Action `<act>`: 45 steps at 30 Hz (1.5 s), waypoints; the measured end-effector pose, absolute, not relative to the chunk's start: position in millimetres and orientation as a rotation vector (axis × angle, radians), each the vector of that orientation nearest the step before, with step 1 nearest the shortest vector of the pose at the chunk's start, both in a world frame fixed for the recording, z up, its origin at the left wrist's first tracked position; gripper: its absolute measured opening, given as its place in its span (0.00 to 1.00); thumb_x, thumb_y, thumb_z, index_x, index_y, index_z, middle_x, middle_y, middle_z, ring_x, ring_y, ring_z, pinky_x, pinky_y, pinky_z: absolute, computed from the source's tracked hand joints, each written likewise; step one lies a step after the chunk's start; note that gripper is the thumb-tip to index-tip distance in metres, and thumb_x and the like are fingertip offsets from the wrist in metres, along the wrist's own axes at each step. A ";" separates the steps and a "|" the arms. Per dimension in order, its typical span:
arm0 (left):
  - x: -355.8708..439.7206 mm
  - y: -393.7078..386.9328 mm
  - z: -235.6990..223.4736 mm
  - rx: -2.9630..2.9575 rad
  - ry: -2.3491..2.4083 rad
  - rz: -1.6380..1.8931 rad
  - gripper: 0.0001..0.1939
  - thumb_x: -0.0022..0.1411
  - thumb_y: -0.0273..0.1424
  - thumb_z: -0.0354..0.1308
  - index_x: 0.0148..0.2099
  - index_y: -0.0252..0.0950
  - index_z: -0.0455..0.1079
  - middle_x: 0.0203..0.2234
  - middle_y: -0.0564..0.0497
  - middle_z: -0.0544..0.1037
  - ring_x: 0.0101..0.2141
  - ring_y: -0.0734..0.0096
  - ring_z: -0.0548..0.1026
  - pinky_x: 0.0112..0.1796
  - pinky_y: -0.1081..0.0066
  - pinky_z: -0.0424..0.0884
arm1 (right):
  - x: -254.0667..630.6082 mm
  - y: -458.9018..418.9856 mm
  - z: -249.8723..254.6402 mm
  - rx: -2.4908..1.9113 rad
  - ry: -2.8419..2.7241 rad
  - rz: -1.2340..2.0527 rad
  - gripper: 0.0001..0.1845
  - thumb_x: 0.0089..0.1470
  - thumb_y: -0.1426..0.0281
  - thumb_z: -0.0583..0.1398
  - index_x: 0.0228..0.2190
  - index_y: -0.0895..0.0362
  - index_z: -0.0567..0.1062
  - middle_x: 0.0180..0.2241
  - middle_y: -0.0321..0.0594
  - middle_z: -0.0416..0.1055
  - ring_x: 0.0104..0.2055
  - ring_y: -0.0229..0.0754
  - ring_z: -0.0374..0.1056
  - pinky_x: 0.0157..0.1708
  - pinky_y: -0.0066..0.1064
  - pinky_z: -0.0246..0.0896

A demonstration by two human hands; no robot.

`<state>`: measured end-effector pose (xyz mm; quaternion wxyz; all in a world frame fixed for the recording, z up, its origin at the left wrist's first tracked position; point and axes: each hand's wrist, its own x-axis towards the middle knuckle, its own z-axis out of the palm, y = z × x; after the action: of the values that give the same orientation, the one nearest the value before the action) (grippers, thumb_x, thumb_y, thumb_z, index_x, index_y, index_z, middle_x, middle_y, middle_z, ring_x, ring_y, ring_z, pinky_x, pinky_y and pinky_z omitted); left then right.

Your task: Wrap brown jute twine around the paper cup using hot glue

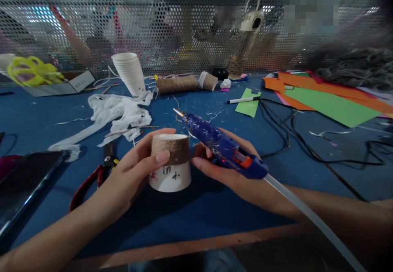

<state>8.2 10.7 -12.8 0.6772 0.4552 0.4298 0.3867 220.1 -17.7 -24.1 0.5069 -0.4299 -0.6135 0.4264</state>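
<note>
My left hand point(136, 163) is closed round a white paper cup point(170, 180), held upside down above the blue table. Brown twine point(172, 147) covers the part of the cup nearer its base, and dark handwriting shows on the bare white part. In my right hand point(221, 169) is a blue hot glue gun point(211, 137), its metal nozzle pointing up and left, beyond the cup and apart from it. A long clear glue stick point(307, 210) sticks out of the gun's back end. A small red light glows near the handle, which my fingers largely hide.
Red-handled pliers point(100, 175) and a phone point(29, 186) lie at left, near crumpled white strips point(119, 114). Behind are stacked cups point(129, 71), a twine roll point(176, 84) and a bottle point(244, 38). A black cord point(284, 130) and coloured paper point(331, 102) lie at right.
</note>
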 end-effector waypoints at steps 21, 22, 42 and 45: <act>6.7 10.9 -8.6 0.963 0.992 0.868 0.25 0.54 0.41 0.67 0.56 0.49 0.73 0.44 0.54 0.84 0.40 0.65 0.79 0.35 0.76 0.73 | 222.7 -18.1 -19.8 -0.936 -1.463 1.106 0.14 0.48 0.77 0.70 0.31 0.52 0.72 0.33 0.30 0.74 0.32 0.34 0.70 0.32 0.25 0.69; 7.3 11.5 -7.2 0.950 1.000 0.872 0.25 0.54 0.41 0.67 0.55 0.48 0.73 0.43 0.54 0.84 0.39 0.65 0.80 0.34 0.76 0.72 | 222.7 -18.3 -18.7 -0.933 -1.463 1.103 0.14 0.48 0.78 0.70 0.30 0.52 0.72 0.33 0.30 0.75 0.32 0.34 0.70 0.32 0.25 0.69; -0.6 13.2 -4.6 0.921 0.972 0.975 0.26 0.54 0.43 0.66 0.56 0.46 0.74 0.41 0.52 0.82 0.37 0.65 0.77 0.31 0.77 0.71 | 231.7 -16.1 -16.7 -1.033 -1.345 1.147 0.13 0.44 0.78 0.72 0.30 0.51 0.78 0.37 0.32 0.78 0.39 0.37 0.76 0.41 0.25 0.74; -1.9 14.2 -4.1 0.911 0.940 1.013 0.24 0.56 0.42 0.64 0.56 0.45 0.74 0.44 0.52 0.81 0.41 0.62 0.77 0.33 0.75 0.72 | 232.6 -16.0 -13.7 -1.021 -1.371 1.195 0.12 0.44 0.77 0.73 0.28 0.52 0.78 0.38 0.33 0.77 0.40 0.37 0.76 0.41 0.24 0.73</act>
<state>-1.9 14.2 -4.1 0.6767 0.4052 0.4180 0.4506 232.6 -16.0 -13.7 0.5038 -0.4229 -0.5679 0.4948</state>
